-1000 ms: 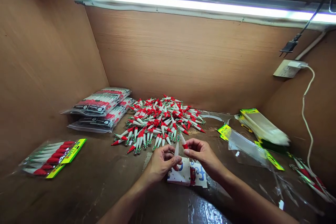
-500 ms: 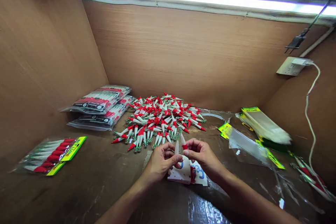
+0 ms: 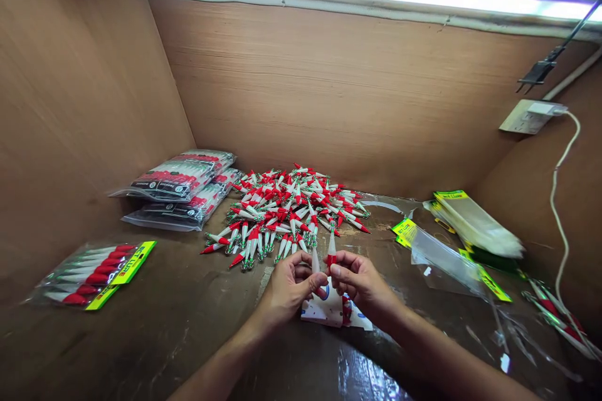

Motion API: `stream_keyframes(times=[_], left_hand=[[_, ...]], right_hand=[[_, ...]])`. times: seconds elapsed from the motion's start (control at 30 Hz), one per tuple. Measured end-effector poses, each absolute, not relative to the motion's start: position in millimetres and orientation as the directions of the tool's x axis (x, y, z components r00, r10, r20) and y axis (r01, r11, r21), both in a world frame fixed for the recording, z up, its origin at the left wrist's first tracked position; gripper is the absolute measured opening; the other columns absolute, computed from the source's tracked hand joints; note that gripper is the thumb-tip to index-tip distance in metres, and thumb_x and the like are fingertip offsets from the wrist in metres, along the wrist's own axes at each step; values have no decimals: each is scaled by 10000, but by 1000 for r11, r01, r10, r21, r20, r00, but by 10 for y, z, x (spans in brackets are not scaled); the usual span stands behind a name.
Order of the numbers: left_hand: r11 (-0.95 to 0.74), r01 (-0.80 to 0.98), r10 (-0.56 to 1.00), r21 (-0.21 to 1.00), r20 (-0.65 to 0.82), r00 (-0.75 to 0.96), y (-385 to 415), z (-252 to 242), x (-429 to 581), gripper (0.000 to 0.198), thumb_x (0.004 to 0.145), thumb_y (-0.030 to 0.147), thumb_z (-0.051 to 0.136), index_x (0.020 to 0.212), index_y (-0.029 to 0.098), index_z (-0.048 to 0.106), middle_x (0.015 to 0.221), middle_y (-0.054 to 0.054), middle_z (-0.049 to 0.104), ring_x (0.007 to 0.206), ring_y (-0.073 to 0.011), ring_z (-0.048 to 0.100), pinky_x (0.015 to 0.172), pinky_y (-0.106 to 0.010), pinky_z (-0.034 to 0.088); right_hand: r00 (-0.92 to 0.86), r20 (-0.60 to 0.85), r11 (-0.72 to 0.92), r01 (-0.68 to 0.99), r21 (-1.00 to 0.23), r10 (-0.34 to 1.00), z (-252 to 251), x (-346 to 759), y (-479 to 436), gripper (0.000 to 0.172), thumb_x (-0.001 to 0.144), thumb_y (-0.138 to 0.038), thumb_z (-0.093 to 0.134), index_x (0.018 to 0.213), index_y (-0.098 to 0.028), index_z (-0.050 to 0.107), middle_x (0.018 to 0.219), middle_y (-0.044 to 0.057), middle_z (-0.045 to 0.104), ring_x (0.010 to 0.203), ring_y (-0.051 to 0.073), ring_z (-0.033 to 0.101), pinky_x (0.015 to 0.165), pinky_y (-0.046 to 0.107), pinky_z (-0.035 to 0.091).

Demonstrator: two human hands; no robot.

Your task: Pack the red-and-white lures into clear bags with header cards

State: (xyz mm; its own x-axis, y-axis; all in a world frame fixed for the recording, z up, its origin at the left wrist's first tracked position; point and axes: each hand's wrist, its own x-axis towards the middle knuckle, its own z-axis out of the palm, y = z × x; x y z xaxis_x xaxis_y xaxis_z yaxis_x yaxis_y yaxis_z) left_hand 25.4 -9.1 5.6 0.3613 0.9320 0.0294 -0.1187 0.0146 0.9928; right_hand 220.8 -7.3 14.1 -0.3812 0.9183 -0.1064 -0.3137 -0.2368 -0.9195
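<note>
My left hand (image 3: 296,282) is closed around a white-bodied fishing lure (image 3: 315,259), its hook end pointing away from me. Close beside it, my right hand (image 3: 353,276) pinches a second red-and-white fishing lure (image 3: 332,250) by its red end, hooks up. Both lures stand almost upright, side by side. Just beyond the hands spreads a large heap of red-and-white lures (image 3: 291,207) with green hooks. Under the hands lies a white printed paper piece (image 3: 324,312) with blue marks and a red patch, partly covered by the fingers.
At left lie packed lures with yellow-green labels (image 3: 98,276); behind them are stacked filled bags (image 3: 174,188). On the right are empty clear packets (image 3: 446,257), a stack of clear sleeves (image 3: 484,222), loose lures (image 3: 555,313) and a white cable (image 3: 555,200) from a socket (image 3: 527,116).
The lure in my right hand has swung from a leftward tilt to nearly upright, its hooks now a little farther right. My left hand keeps its lure in about the same place.
</note>
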Motion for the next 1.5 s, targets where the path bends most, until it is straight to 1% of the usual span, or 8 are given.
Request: stream_keyframes(times=[0.23,0.4,0.53,0.73,0.8,0.87,1.03,1.5], left_hand=[[1,-119,944,993,39,329,-84,83,265,451,825,497,767,1065,147,615,801,-77,752,677,-202,728,578,-236,488],[-82,169,989,982,60,133,48,85,106,464,813,566,724,1047,175,634,773,-51,735,579,-195,670,538,-253,443],[-152,763,981,628,193,37,69,100,-76,201,870,401,687,1008,254,674,763,-21,712,707,-231,675,642,-279,403],[-157,944,970,291,227,92,-41,151,-133,132,925,343,610,965,229,661,883,-74,692,853,-288,648,713,-334,414],[-227,952,943,206,290,163,-62,199,-102,167,941,363,603,1029,228,651,1001,-90,678,973,-298,619,787,-360,442],[-398,886,895,238,311,319,-80,232,-55,283,932,404,633,1167,246,624,1133,-92,652,1073,-293,586,891,-387,450],[-657,652,741,378,163,651,-134,126,53,921,723,511,833,1505,354,372,1456,-80,503,1312,-334,470,1075,-478,396],[-658,642,724,393,100,682,-136,3,122,917,712,442,850,1497,356,384,1436,-63,529,1269,-332,495,1071,-494,399]], right_hand=[[-432,-149,-325,-370,-870,890,156,2198,-92,389,800,-433,810,1089,-184,736,894,38,672,643,99,546,615,227,412],[-406,-145,-305,-365,-879,902,170,2251,-22,410,801,-473,793,1104,-202,735,854,20,637,598,89,491,571,226,395],[-286,-59,-128,-230,-965,957,284,2551,126,387,791,-436,807,1077,-186,737,862,21,637,651,100,502,598,232,399],[-199,44,104,303,-947,979,255,3304,148,331,814,-431,743,1030,-181,765,908,47,722,794,191,608,713,307,449],[-229,15,118,440,-890,973,183,3485,62,290,819,-404,727,1002,-187,785,944,66,746,855,231,643,760,337,465],[-239,-21,111,523,-845,971,116,3577,-30,245,813,-375,724,971,-201,796,937,67,759,851,247,660,762,347,473],[-328,10,217,601,-770,945,38,3528,-130,163,825,-322,710,938,-254,807,923,45,758,849,245,676,758,335,474],[-421,137,389,600,-700,897,-154,2967,-110,125,896,-239,667,965,-238,771,899,40,748,837,206,675,753,291,464]])
